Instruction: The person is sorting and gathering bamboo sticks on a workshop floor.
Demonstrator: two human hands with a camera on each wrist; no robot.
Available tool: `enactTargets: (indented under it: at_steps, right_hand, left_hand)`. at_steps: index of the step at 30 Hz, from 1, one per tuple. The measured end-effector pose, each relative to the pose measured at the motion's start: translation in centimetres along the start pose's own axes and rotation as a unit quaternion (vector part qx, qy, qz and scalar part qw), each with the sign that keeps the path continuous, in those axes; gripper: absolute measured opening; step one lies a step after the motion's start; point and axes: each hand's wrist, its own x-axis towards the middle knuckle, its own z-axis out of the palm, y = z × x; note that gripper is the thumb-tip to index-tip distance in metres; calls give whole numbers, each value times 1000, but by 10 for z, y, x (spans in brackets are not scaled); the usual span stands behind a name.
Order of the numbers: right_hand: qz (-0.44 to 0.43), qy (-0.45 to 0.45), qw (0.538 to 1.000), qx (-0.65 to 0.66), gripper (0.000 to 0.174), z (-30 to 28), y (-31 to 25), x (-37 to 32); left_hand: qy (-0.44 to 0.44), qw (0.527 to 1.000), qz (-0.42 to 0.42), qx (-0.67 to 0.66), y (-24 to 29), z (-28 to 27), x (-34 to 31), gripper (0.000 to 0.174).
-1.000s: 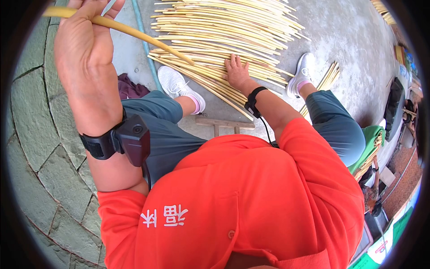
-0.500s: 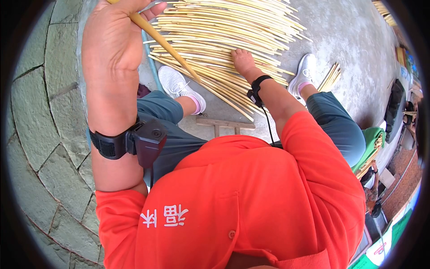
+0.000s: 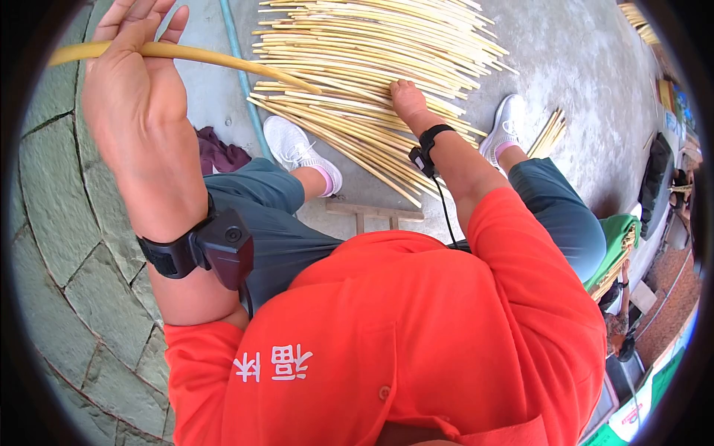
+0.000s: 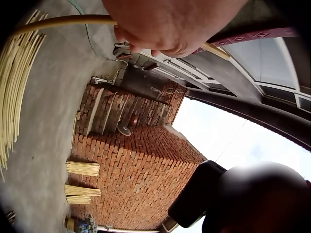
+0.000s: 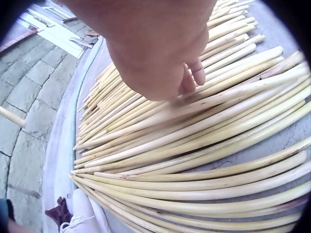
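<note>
A long yellow stick (image 3: 216, 56) lies across the palm of the raised left hand (image 3: 135, 85), held under the thumb. In the left wrist view, this stick (image 4: 68, 20) emerges on both sides of the hand (image 4: 175, 24). Many pale sticks (image 3: 372, 48) are spread side by side on the ground. Among them, the right hand (image 3: 410, 102) has its fingers curled down. The right wrist view shows the hand (image 5: 150, 53) pinching at a stick (image 5: 218, 101), partly blurred, in the layer; its thumb side is hidden.
White shoes (image 3: 291, 141) stand either side of the lower sticks. A small wooden stool (image 3: 375, 211) is between the legs. A blue-green hose (image 3: 236, 52) runs along the left, near a dark purple cloth (image 3: 217, 154). A smaller stick bundle (image 3: 549, 134) lies at right.
The left hand swung inward, then back out to the left with its stick. The right hand moved slightly up and right over the sticks, its spread fingers now curled.
</note>
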Motion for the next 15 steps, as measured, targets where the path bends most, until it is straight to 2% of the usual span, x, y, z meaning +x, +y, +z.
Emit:
enactTargets:
  at_steps: [1,4,6,13,15]
  right_hand:
    - [0,3,1000,0,18,-2,0,2]
    - [6,-84,996,24,20,-6,0,6]
    - [1,-72,997,26,21,-1,1,8]
    - [43,-80,996,8,21,3,-6,12]
    - [55,-83,995,-1,21,5,-6,16]
  left_hand:
    - [-1,1000,3,-1,0,0,0,26]
    - [-27,1000,-10,0,-4,0,0,27]
    - [-35,998,-55,8,-5,1,-1,26]
    - [-75,994,-79,1,-11,0,-4,27]
    - [-76,995,-63,8,-11,-3,-1,28]
